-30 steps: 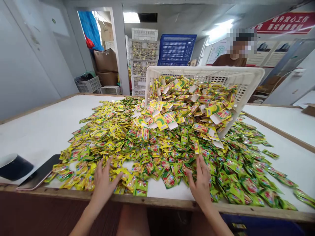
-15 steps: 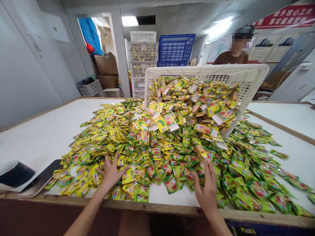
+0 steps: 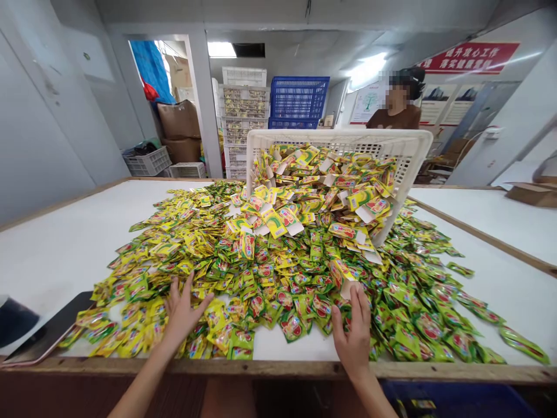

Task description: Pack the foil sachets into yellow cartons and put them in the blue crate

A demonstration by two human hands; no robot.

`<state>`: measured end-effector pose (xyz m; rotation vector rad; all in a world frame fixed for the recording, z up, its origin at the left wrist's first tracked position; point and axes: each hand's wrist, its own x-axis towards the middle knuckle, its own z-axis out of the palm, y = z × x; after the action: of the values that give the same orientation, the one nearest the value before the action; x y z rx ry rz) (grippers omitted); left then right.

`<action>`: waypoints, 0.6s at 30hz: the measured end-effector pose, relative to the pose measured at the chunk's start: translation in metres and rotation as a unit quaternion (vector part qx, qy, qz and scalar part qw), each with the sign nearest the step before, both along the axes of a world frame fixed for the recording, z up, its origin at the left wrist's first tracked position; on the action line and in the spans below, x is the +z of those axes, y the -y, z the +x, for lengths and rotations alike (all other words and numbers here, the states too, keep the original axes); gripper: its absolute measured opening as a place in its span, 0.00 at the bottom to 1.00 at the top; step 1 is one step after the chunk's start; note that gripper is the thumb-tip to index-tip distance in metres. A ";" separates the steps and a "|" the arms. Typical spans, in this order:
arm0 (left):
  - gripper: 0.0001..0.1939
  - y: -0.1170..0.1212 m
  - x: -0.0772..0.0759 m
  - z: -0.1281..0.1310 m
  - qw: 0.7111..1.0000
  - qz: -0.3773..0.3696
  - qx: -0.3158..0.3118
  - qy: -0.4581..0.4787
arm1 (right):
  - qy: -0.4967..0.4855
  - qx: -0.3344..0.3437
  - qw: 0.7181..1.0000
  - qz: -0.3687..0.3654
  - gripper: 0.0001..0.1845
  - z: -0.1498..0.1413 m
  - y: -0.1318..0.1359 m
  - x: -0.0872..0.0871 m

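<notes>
A wide heap of small yellow-green sachets covers the white table. A white plastic crate lies tipped on its side at the back, with flat yellow cartons spilling from it onto the heap. My left hand lies flat on the sachets at the near left, fingers spread. My right hand rests on the near edge of the heap; its fingertips touch a flat carton with a white flap. Whether the fingers grip that carton I cannot tell.
A dark phone and a dark round object lie at the table's near left. A person stands behind the crate. White and blue crates are stacked at the back. A second white table stands to the right.
Both hands moved forward onto the heap's near edge and now rest on it. The flat carton by my right fingertips has come nearer to me. The view shifted slightly.
</notes>
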<state>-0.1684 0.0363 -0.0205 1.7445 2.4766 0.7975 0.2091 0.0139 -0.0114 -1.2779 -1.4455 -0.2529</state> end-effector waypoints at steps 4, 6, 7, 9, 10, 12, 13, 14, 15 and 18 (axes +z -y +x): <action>0.41 -0.019 0.013 -0.010 1.000 0.002 0.020 0.016 | -0.002 0.001 1.000 -0.003 0.31 0.000 0.000 -0.002; 0.44 -0.035 0.016 -0.017 0.999 -0.024 0.021 0.030 | -0.006 0.002 1.000 -0.002 0.30 0.001 0.000 -0.002; 0.47 -0.044 0.016 -0.021 0.998 -0.040 0.019 0.038 | -0.009 0.001 1.000 0.001 0.30 0.001 0.000 -0.002; 0.52 -0.061 0.015 -0.029 0.997 -0.067 0.012 0.045 | -0.012 0.001 1.000 0.004 0.30 0.000 0.000 -0.001; 0.54 -0.069 0.014 -0.033 0.996 -0.076 0.008 0.045 | -0.014 0.001 1.000 0.003 0.30 0.000 0.000 0.000; 0.56 -0.083 0.012 -0.043 0.995 -0.088 -0.002 0.040 | -0.015 0.000 1.000 -0.002 0.30 -0.001 0.001 0.001; 0.56 -0.089 0.011 -0.047 0.995 -0.091 -0.007 0.038 | -0.017 -0.001 1.000 -0.006 0.30 -0.002 0.003 0.002; 0.54 -0.094 0.009 -0.051 0.995 -0.090 -0.009 0.032 | -0.018 -0.003 1.000 -0.011 0.30 -0.003 0.004 0.002; 0.52 -0.099 0.008 -0.055 0.996 -0.086 -0.009 0.023 | -0.019 -0.005 1.000 -0.016 0.31 -0.004 0.006 0.001; 0.49 -0.116 0.003 -0.064 0.998 -0.064 0.004 -0.022 | -0.010 -0.016 0.999 -0.032 0.31 -0.006 0.010 -0.007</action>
<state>-0.2325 0.1519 -0.0171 1.7285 2.5009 0.5919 0.2030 0.0036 -0.0181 -1.3523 -1.4267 -0.2162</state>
